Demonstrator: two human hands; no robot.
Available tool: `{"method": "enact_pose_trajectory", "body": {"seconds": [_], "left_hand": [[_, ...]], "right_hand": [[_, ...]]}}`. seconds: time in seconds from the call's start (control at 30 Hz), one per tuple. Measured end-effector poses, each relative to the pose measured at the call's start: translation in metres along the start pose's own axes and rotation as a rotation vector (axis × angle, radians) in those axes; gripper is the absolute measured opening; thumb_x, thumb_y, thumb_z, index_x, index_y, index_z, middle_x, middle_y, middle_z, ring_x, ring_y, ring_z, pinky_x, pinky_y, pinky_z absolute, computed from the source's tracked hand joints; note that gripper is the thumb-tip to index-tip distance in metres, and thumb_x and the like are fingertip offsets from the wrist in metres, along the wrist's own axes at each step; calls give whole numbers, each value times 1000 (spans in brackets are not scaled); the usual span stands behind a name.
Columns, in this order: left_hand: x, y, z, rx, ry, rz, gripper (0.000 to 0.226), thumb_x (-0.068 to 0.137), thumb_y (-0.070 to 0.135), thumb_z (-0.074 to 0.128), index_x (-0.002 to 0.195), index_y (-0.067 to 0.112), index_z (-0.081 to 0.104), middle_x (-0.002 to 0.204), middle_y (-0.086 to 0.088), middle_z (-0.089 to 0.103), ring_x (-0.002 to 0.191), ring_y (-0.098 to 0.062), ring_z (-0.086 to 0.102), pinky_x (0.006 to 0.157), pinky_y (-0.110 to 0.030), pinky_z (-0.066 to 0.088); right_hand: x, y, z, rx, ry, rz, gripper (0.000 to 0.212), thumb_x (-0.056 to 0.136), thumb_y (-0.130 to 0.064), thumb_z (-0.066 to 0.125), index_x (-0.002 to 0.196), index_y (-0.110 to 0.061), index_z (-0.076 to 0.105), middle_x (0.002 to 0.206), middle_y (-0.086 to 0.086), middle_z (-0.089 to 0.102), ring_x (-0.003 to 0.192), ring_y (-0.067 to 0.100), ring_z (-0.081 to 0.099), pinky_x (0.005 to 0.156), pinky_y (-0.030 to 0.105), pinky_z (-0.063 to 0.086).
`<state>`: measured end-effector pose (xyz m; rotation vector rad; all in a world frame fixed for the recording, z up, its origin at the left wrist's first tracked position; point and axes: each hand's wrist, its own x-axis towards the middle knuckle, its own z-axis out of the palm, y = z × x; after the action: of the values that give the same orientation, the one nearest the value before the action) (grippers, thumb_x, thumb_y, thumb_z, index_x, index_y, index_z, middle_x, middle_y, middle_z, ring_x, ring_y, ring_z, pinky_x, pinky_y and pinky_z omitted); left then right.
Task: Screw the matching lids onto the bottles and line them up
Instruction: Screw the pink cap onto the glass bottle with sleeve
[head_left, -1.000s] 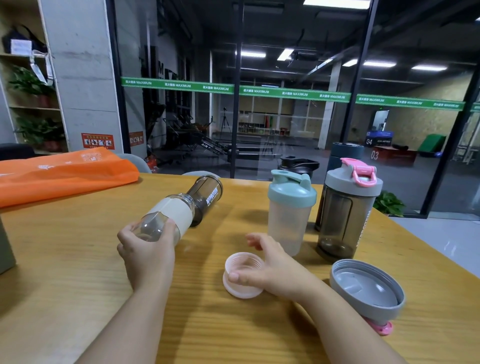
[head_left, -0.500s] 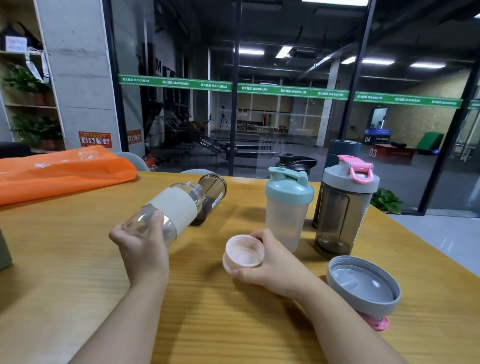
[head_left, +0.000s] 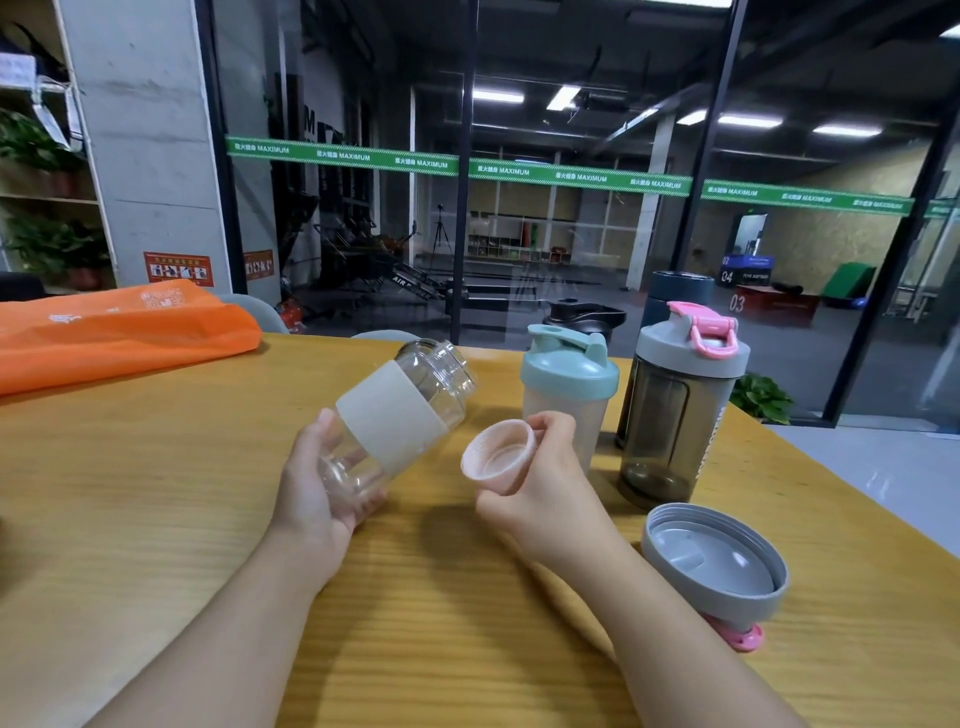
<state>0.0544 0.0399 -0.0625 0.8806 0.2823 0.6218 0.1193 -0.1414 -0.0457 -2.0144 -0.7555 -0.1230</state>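
— Both hands have come up off the wooden table (head_left: 156, 493) since a second ago: the pink lid (head_left: 500, 457), which lay flat on the wood, is now lifted and tipped, and the glass bottle (head_left: 400, 415) has swung higher, its mouth raised.

— Who holds what?

— Left hand (head_left: 311, 493) cups the bottle's clear base, fingers wrapped round it, thumb up along the side. The bottle tilts, open mouth pointing up and away to the right, a pale sleeve round its middle. Right hand (head_left: 540, 493) pinches the lid by its rim between thumb and fingers, threaded inside facing the bottle.

— Touching?

— No, lid and bottle are near but apart, the lid just below the mouth and to its right.

— And the rest?

— Behind the right hand a teal-lidded shaker (head_left: 569, 384) stands upright, capped. Just beside it, to the right, a smoky shaker (head_left: 675, 415) with a grey and pink lid, also capped. A loose grey lid (head_left: 714, 561) lies upside down near the right forearm. An orange bag (head_left: 114, 332) rests at the far left.
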Motion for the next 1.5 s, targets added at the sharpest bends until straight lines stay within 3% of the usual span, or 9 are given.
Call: {"method": "enact_pose_trajectory", "body": {"seconds": [0.13, 0.3, 0.43, 0.53, 0.67, 0.93, 1.13, 1.33, 1.5], "left_hand": [[1, -1, -2, -5, -49, -65, 60, 88, 50, 48, 133, 10, 43, 104, -10, 64, 65, -26, 71, 38, -18, 42], [4, 0, -3, 41, -89, -127, 44, 87, 51, 47, 104, 12, 58, 93, -10, 64, 66, -31, 66, 40, -18, 43], [5, 0, -2, 129, -123, -152, 42, 88, 51, 45, 106, 16, 60, 86, -6, 65, 62, -32, 67, 40, -17, 42], [5, -2, -2, 215, -185, -135, 43, 89, 50, 42, 114, 19, 60, 79, -2, 67, 68, -31, 64, 41, -19, 41], [7, -4, 3, 306, -287, -130, 38, 85, 49, 44, 103, 24, 65, 73, -1, 65, 60, -21, 53, 45, -25, 36], [14, -6, 5, 383, -332, -158, 48, 78, 55, 45, 108, 22, 64, 74, -2, 64, 58, -21, 52, 46, -28, 36], [9, -6, 7, 367, -337, -152, 46, 76, 56, 45, 101, 24, 67, 69, -1, 61, 53, -19, 53, 48, -28, 31], [3, -11, 10, 386, -296, -141, 59, 73, 56, 55, 117, 17, 59, 75, -7, 61, 59, -25, 49, 40, -25, 38], [-7, -11, 13, 310, -449, -164, 77, 46, 63, 78, 111, 24, 65, 83, -6, 64, 63, -22, 55, 45, -26, 44]], "right_hand": [[-2, -14, -11, -166, 9, -76, 69, 74, -30, 71, 130, -31, 31, 122, -8, 37, 101, 13, 50, 79, 24, 43], [3, -24, -38, -212, -19, -97, 71, 74, -35, 73, 133, -33, 34, 119, -9, 41, 101, 12, 51, 85, 28, 46], [10, -25, -62, -256, -84, -142, 67, 70, -30, 78, 121, -30, 34, 104, -9, 54, 92, 14, 60, 81, 35, 53], [11, -24, -77, -285, -148, -228, 60, 70, -22, 77, 114, -34, 38, 99, -11, 57, 87, 10, 59, 77, 30, 51], [17, -18, -87, -280, -184, -336, 65, 69, -17, 79, 119, -38, 43, 114, -24, 45, 104, -5, 48, 89, 7, 39], [13, 2, -91, -213, -248, -303, 65, 67, -23, 82, 117, -47, 47, 114, -29, 49, 95, 1, 58, 79, 13, 48], [10, 11, -88, -123, -255, -279, 66, 66, -26, 81, 116, -50, 45, 109, -21, 54, 98, 7, 61, 87, 23, 51], [10, 11, -90, -137, -283, -299, 65, 67, -26, 80, 116, -52, 45, 115, -28, 49, 104, 4, 57, 90, 22, 48], [10, 14, -93, -72, -268, -288, 66, 69, -18, 80, 116, -51, 47, 113, -23, 54, 103, 5, 59, 87, 20, 49]]}}
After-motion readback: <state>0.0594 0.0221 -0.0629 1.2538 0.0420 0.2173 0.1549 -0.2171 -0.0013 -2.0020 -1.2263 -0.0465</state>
